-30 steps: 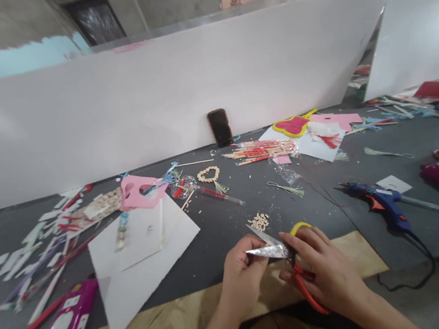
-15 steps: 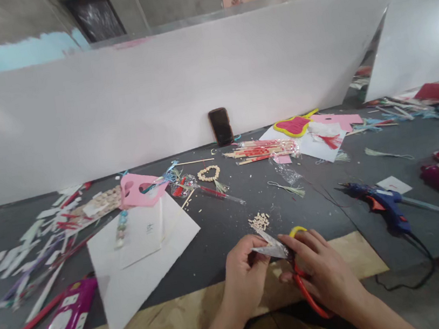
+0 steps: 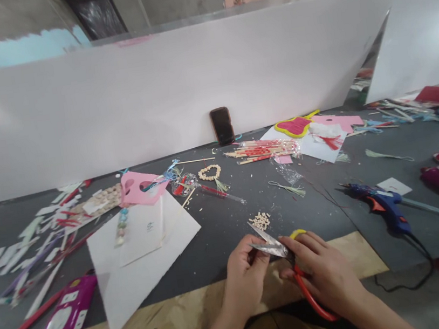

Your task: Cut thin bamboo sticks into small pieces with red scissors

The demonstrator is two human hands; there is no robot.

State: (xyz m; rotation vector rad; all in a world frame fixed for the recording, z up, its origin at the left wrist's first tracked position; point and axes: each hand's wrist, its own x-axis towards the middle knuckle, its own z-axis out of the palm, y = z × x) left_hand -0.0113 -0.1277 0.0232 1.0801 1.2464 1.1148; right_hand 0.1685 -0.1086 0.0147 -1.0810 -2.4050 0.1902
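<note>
My right hand point(image 3: 323, 271) grips scissors point(image 3: 287, 255) with one yellow and one red handle loop; their metal blades are parted and point left. My left hand point(image 3: 244, 279) is closed in a pinch right under the blades, thumb and fingers pressed together on something too small to name. Both hands hover over the near edge of the grey table, above a strip of bare plywood point(image 3: 175, 315). A small heap of wooden beads point(image 3: 260, 221) lies just beyond the blade tips.
A blue glue gun point(image 3: 380, 203) with its black cord lies to the right. White paper sheets point(image 3: 142, 251), a pink card point(image 3: 139, 188), a bead heart point(image 3: 209, 173), stick bundles point(image 3: 262, 150) and a phone point(image 3: 222, 125) leaning on the white board fill the table. A magenta packet point(image 3: 67, 316) lies left.
The scissor blades have opened again after nearly closing half a second ago. Both hands stay in the same spot by the table's near edge.
</note>
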